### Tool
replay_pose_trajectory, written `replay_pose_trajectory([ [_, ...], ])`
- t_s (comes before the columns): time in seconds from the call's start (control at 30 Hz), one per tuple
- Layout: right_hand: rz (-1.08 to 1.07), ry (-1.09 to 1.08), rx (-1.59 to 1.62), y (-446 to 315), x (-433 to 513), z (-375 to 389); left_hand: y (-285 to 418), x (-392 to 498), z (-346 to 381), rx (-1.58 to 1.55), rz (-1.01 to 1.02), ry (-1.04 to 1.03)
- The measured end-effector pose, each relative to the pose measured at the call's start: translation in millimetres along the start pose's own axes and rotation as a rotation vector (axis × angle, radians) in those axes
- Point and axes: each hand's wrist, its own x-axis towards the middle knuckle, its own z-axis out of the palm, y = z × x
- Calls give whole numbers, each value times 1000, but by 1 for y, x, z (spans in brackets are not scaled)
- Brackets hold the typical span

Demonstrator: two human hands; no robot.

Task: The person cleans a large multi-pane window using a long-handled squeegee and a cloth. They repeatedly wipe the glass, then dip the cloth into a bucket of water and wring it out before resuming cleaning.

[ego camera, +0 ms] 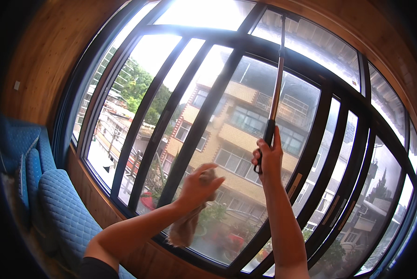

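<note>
My right hand [269, 153] grips the black handle of a telescopic pole [277, 83]. Upward from the hand, the pole crosses a dark window frame [264, 40]. Its far end carries a dark, flat head, possibly a squeegee [292, 17], at the top of an upper glass pane [320, 52]. Lower and to the left, my left hand [199, 186] holds a brown cloth [186, 226] between thumb and fingers, with the cloth hanging below. That hand is slightly blurred. Behind it is a large mesh-covered or hazy pane; I cannot tell whether the cloth touches it.
A blue quilted sofa [67, 205] with cushions lines the lower left, under the wooden wall [41, 62]. A blue curtain [63, 139] hangs at the window's left side. Several dark vertical frame bars divide the panes. Outside stands a tiled building [236, 139], with potted plants lower down.
</note>
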Motion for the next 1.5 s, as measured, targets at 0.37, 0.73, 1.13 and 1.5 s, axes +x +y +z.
replay_pose_trajectory([
  [0.37,-48,-14,-31,-7,48,66,-9,-57,-92,97,-197,25],
  [0.73,-40,-39,112,-6,90,137,2,-65,-116,76,-236,68],
  [1.13,-41,6,101,59,99,157,-11,-80,-146,72,-277,124],
  [1.5,-35,-1,209,91,121,148,-30,-89,-154,17,-358,152],
])
